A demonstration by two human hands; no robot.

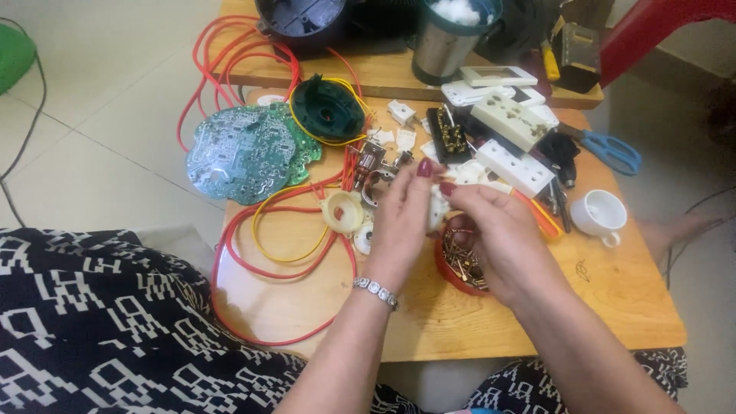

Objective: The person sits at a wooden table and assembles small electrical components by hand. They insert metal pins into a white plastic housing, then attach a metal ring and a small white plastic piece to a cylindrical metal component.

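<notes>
Both hands meet over the middle of the low wooden table. The left hand and right hand together pinch a small white plastic part between their fingertips; its exact shape is hidden by the fingers. Directly beneath the right hand sits a round red dish of small metal screws and contacts. A looped red wire lies to the left, with a green round circuit board beyond it. White socket strips lie just behind the hands; a white ceramic cup and blue-handled scissors rest to the right.
</notes>
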